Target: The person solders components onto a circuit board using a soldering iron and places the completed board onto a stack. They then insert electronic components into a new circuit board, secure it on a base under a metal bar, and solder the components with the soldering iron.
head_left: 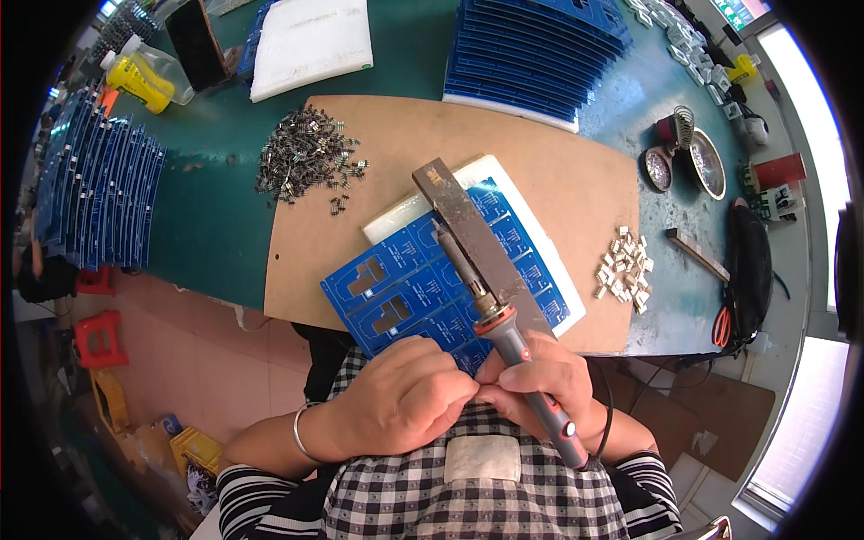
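Observation:
My right hand [549,382] is closed around the grey handle of a soldering iron [513,337], whose tip points up and left over the board. Close beside it, my left hand [402,396] is closed, thumb and fingers pinched against my right fingertips. Whatever lies in that pinch is hidden or too small to name. Beyond my hands a blue circuit board panel [396,279] lies at a slant, partly on a white foam pad [556,292]. A dark, flat metal bar [477,234] rests across the panel, just right of the iron's shaft.
On the brown board [315,261] sit a pile of small black leaded components [301,157] and loose white connectors [623,270]. Stacked blue boards [531,63] stand at the back, more boards [99,189] at left. A metal dish [707,164] and red-handled scissors [721,326] are right.

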The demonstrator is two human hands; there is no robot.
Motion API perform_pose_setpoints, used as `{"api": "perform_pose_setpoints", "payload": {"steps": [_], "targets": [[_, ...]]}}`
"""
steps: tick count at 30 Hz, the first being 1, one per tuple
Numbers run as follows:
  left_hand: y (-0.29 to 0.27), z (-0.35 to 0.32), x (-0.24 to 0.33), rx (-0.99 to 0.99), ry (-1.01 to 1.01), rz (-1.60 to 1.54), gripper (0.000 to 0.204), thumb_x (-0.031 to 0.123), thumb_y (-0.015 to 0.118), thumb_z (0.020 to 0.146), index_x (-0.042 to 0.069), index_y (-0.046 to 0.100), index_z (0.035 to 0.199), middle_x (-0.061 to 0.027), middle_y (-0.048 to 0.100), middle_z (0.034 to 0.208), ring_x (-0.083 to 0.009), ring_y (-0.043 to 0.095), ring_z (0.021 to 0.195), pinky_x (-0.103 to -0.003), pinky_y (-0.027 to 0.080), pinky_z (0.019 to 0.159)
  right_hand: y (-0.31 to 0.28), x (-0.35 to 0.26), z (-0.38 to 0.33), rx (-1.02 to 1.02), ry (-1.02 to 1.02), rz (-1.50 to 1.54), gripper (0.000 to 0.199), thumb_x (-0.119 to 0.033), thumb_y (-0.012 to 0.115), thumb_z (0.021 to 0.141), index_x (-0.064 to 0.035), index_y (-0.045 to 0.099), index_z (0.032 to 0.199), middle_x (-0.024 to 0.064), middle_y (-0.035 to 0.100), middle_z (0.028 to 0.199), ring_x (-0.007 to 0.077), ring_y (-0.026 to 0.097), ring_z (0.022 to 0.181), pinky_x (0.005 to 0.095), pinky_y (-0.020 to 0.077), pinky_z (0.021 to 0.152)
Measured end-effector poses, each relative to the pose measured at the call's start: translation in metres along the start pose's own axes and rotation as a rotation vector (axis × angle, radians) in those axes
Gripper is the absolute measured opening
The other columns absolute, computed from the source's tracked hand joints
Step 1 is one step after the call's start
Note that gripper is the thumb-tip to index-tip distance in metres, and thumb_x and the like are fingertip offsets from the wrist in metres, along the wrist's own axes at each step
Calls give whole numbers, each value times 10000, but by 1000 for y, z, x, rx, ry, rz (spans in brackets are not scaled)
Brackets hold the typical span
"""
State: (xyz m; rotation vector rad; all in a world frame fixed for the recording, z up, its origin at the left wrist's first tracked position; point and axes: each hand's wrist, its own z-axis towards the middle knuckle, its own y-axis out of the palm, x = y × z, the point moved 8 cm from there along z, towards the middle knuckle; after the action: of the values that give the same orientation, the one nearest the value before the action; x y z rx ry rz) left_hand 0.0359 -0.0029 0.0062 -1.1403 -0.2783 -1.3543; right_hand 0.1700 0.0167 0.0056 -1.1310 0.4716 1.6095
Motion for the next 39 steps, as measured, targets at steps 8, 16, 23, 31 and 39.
{"api": "perform_pose_setpoints", "payload": {"steps": [8, 16, 23, 31, 39], "targets": [[-34, -21, -18, 106, -147, 291, 227, -27, 732, 704, 81, 598, 850, -37, 521, 624, -231, 517, 495, -356, 401, 449, -28, 10, -10, -9, 60, -126, 428, -5, 764, 766, -43, 593, 1157, 101, 635, 855, 239, 614, 731, 343, 498, 652], [-43, -35, -32, 144, -196, 444, 209, -49, 677, 700, 77, 559, 818, -62, 509, 606, -262, 494, 493, -371, 380, 472, -70, 15, -37, 233, 286, 87, 320, -239, 679, 906, 15, 557, 1059, 160, 627, 906, 235, 609, 802, 357, 494, 738], [-46, -37, -33, 149, -171, 487, 225, -49, 671, 640, 97, 553, 765, -33, 496, 585, -222, 478, 470, -332, 373, 445, -54, 30, -51, 221, 416, 57, 262, -201, 687, 891, 23, 613, 1005, 142, 671, 856, 204, 624, 748, 328, 495, 702], [-46, -35, -33, 152, -175, 479, 220, -42, 677, 644, 93, 551, 764, -35, 505, 595, -224, 485, 477, -334, 386, 446, -51, 31, -49, 163, 422, -7, 248, -188, 684, 896, 19, 608, 1008, 134, 670, 846, 191, 600, 736, 324, 481, 699], [-45, -32, -39, 153, -176, 500, 203, -36, 668, 661, 91, 539, 752, -37, 474, 582, -225, 485, 479, -336, 387, 441, -51, 34, -45, 160, 408, 7, 241, -182, 687, 896, 25, 611, 995, 102, 635, 784, 180, 555, 705, 322, 448, 685]]}}
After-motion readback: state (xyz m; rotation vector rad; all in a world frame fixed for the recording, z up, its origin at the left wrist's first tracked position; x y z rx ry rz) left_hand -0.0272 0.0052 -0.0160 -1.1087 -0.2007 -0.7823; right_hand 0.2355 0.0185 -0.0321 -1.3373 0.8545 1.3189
